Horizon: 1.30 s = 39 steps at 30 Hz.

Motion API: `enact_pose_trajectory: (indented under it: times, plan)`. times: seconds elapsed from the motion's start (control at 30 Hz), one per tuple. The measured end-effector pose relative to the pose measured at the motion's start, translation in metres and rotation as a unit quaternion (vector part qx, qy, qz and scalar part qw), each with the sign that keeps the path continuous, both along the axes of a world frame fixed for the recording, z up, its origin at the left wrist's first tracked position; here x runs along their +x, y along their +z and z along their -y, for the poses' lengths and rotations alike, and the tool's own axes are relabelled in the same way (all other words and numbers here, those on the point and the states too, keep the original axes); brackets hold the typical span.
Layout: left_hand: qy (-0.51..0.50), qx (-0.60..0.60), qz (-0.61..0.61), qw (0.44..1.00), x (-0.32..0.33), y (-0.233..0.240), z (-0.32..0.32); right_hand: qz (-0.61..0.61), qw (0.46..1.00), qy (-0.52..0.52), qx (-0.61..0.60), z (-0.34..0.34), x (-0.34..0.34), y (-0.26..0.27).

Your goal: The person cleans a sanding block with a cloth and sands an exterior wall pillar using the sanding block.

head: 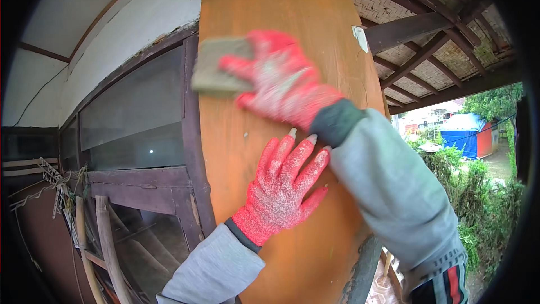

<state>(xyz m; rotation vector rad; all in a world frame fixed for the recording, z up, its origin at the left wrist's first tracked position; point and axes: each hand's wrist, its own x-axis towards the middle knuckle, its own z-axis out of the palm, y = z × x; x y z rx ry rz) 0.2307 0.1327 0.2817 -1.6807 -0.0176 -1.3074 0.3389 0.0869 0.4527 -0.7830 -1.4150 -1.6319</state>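
Observation:
A tall orange-brown panel (287,261) with faint streaks and a few pale specks rises directly before me. My right hand (282,74), in a dusty red knit glove, grips a grey-beige sponge-like block (221,65) at the panel's upper left edge. The hand and block are blurred, and the block's material is uncertain. Lower down, my left hand (282,185) rests with its back towards me and its fingers spread against the panel. It holds nothing; its red glove is whitened with dust and has pale fingertips. The left fingertips come close to my right cuff.
Left of the panel is a dark wooden window frame (196,143) with glass panes (135,143). Wooden poles (107,236) and tangled cords (63,181) stand below it. Roof beams (415,61) hang at upper right, above shrubs (476,202) outdoors. A pale torn patch (360,39) marks the panel's right edge.

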Motion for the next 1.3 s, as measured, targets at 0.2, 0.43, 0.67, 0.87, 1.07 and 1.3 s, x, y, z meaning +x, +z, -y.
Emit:
enact_pose_trajectory:
  times: [0.2,0.43,0.67,0.87,1.07,1.3]
  plan:
    - [-0.019,-0.024,-0.009,0.999,-0.015,-0.012,-0.004,-0.179,0.980,-0.056,0.070,0.038,0.054,0.075]
    - [-0.035,0.051,-0.050,0.997,-0.027,-0.027,-0.016,-0.031,0.994,-0.027,-0.101,0.003,-0.085,0.037]
    - [-0.066,0.096,-0.115,0.987,-0.034,-0.042,-0.017,-0.336,0.934,-0.062,0.103,0.022,0.042,0.132]
    - [-0.075,0.087,-0.138,0.984,-0.041,-0.041,-0.023,-0.150,0.987,-0.056,0.018,-0.016,-0.089,0.099]
    - [-0.095,0.061,-0.170,0.979,-0.047,-0.043,-0.026,-0.224,0.971,-0.054,0.063,0.002,-0.042,0.134]
    - [-0.083,0.072,-0.177,0.978,-0.046,-0.042,-0.024,-0.224,0.967,-0.052,0.106,-0.014,-0.042,0.131]
